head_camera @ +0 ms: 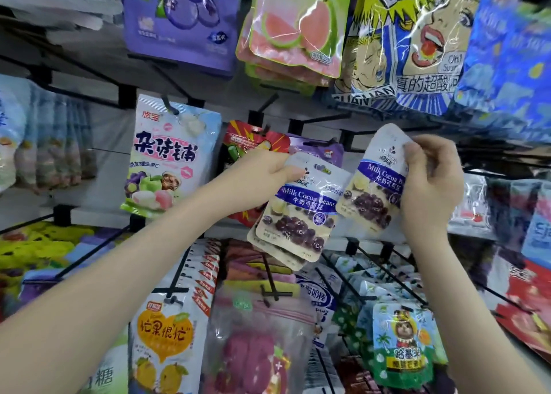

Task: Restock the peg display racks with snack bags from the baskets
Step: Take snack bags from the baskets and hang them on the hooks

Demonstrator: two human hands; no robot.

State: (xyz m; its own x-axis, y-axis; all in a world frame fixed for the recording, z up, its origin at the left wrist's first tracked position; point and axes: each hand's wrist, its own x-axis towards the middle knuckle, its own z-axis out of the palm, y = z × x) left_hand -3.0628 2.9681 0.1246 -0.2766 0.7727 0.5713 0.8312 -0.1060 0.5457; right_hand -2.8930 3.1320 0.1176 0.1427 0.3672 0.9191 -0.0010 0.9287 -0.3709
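Observation:
My left hand (269, 167) grips the top of a small stack of white and blue Milk Cocoa Beans bags (298, 217), which hang tilted below it. My right hand (429, 184) holds a single bag of the same kind (375, 184) by its right edge, its top corner raised toward a bare black peg (343, 138) in the middle row of the rack. The two hands are level, a bag's width apart. No basket is in view.
Pegs all around carry snack bags: a purple blueberry bag (182, 14), pink guava bags (295, 26), comic-print sour candy (414, 41), a fruit mochi bag (167, 155), a red bag (253, 143) behind my left hand, mango (164, 337) and bear-print bags (402, 343) below.

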